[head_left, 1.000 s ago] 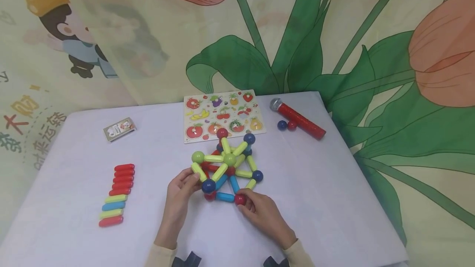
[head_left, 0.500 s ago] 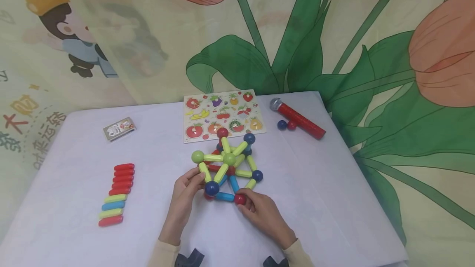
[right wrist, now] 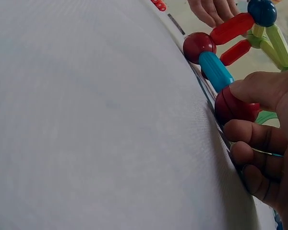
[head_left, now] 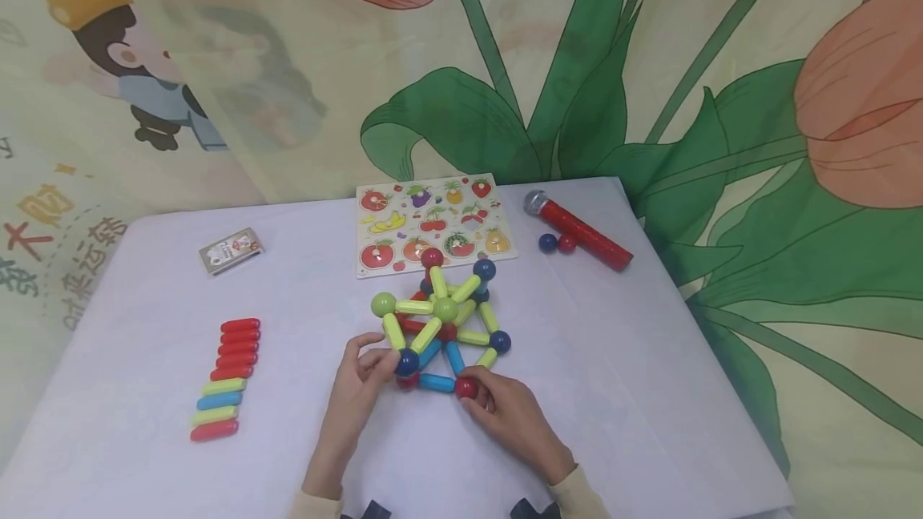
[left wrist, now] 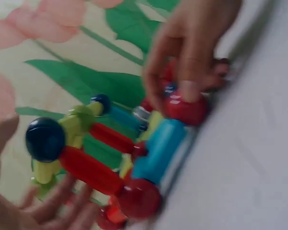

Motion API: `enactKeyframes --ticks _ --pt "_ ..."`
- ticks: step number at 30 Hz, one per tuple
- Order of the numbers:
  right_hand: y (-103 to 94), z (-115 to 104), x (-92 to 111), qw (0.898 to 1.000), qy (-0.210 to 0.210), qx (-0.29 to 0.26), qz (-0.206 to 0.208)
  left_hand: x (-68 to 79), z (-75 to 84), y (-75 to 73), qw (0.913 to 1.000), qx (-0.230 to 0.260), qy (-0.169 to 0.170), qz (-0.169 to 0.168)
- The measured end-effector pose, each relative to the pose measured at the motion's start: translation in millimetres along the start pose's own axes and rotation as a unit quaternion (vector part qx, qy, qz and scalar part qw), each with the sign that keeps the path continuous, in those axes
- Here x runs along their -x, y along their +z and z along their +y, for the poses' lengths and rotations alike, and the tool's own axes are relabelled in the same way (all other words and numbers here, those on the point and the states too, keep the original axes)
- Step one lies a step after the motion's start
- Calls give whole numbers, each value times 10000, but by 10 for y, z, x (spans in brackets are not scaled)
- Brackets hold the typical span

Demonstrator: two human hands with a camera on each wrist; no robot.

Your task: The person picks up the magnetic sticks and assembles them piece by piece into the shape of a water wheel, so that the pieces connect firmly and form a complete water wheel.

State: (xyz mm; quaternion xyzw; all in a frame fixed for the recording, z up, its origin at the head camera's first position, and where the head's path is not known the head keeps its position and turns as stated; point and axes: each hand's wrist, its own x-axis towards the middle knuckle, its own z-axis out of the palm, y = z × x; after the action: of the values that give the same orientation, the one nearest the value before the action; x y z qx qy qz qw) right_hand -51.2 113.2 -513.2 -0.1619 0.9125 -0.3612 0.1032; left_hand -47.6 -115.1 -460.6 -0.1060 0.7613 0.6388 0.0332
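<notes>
A construction of magnetic rods and balls [head_left: 446, 311] stands mid-table, with yellow-green, red and blue rods joined by coloured balls. My right hand [head_left: 515, 415] pinches the red ball [head_left: 465, 388] at its near corner; the right wrist view shows thumb and forefinger on that red ball [right wrist: 234, 105]. My left hand [head_left: 356, 383] is beside the raised dark blue ball [head_left: 407, 362] at the near left. In the left wrist view its fingers [left wrist: 69, 206] are spread and blurred, with the thumb apart from them and the dark blue ball [left wrist: 45, 139] nearby. Whether it touches the ball I cannot tell.
Several loose rods [head_left: 223, 387] lie in a column at the left. Behind them is a playing-card box [head_left: 231, 251]. A fruit puzzle board [head_left: 433, 223] lies at the back. At the back right are a red microphone [head_left: 584, 235] and two loose balls [head_left: 558, 243].
The left hand's fingers have shifted from the yellow-green rod to beside the dark blue ball. That ball swung slightly right, then back left. The right hand keeps its hold on the red ball.
</notes>
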Motion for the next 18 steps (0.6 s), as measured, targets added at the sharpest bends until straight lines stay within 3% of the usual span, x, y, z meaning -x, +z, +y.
enactKeyframes --ticks 3,6,8,12,18 --pt "10 -8 -10 9999 -60 56 63 106 -59 30 9951 -625 747 150" --pt "1 -9 -14 9996 -152 126 179 120 -93 76 9760 -1395 1645 285" --pt "6 -10 -20 9994 -222 180 210 102 -105 89 9610 -1822 2053 339" --pt "24 -13 -21 9987 -284 352 217 70 -114 81 9498 -2086 2312 303" --pt "24 -24 -4 9982 -255 477 252 44 -105 45 9495 -1976 2433 161"
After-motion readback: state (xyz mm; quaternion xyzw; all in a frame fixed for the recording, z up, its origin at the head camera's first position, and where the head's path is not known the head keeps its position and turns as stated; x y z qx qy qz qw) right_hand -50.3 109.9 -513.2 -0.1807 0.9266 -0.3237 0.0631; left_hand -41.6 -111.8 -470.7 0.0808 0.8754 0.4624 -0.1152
